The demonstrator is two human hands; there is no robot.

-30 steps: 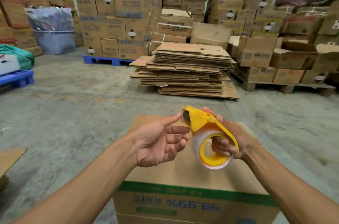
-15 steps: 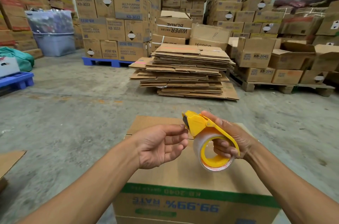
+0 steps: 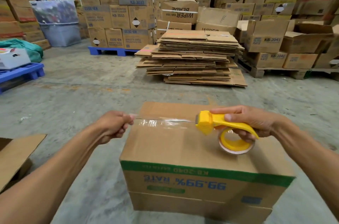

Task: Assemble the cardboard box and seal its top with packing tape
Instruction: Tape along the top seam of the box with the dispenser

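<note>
A brown cardboard box with a green band and blue print stands on the floor in front of me, its top flaps folded shut. My right hand grips a yellow tape dispenser holding a roll of clear tape, above the right half of the box top. My left hand pinches the free end of the tape past the box's left edge. A stretch of clear tape runs taut between both hands, just above the box top.
A pile of flattened cardboard lies on the concrete floor beyond the box. Stacked cartons on a blue pallet and a wooden pallet line the back. A loose cardboard piece lies at left.
My hands were close together at the dispenser's mouth. Now the left hand has pulled leftward with the tape end, the right has moved right, and a strip spans the box top.
</note>
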